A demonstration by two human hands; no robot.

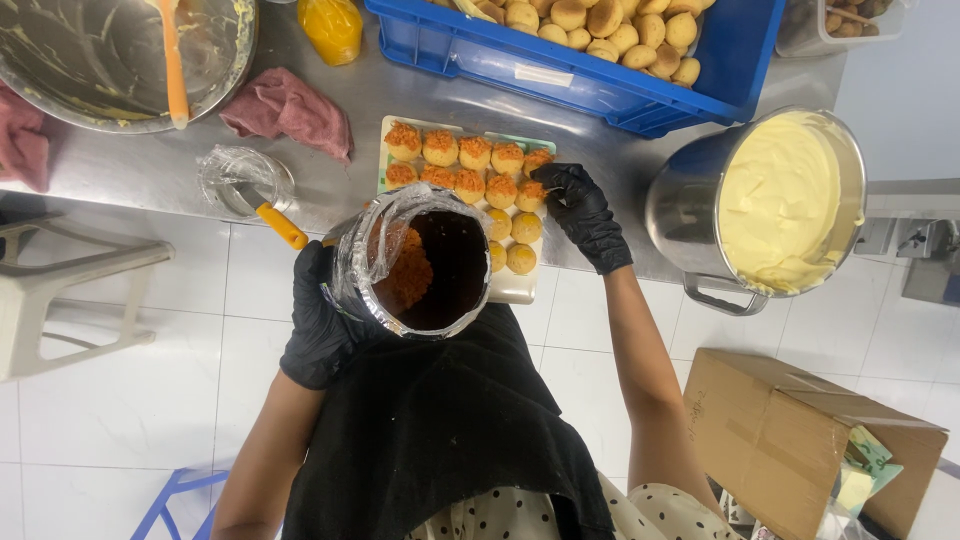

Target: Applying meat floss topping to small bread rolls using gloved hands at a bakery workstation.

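My left hand [318, 325], in a black glove, grips a round metal container [425, 268] lined with clear plastic; orange shredded topping lies inside it. It is held in front of my chest, over the near edge of a white tray [515, 288]. On the tray sit small round pastries, most topped with orange shreds [470, 152], a few plain yellow ones [521, 258] at the near end. My right hand [582, 213], also black-gloved, hovers with pinched fingers over the right side of the tray by a topped pastry [532, 190].
A blue crate [745, 55] of plain pastries stands behind the tray. A steel pot of pale cream [775, 205] is at right, a large steel bowl with an orange spatula [110, 55] at far left. Pink cloths [290, 110], a plastic-wrapped cup [240, 180], a cardboard box [800, 440] and a white stool [60, 290] are around.
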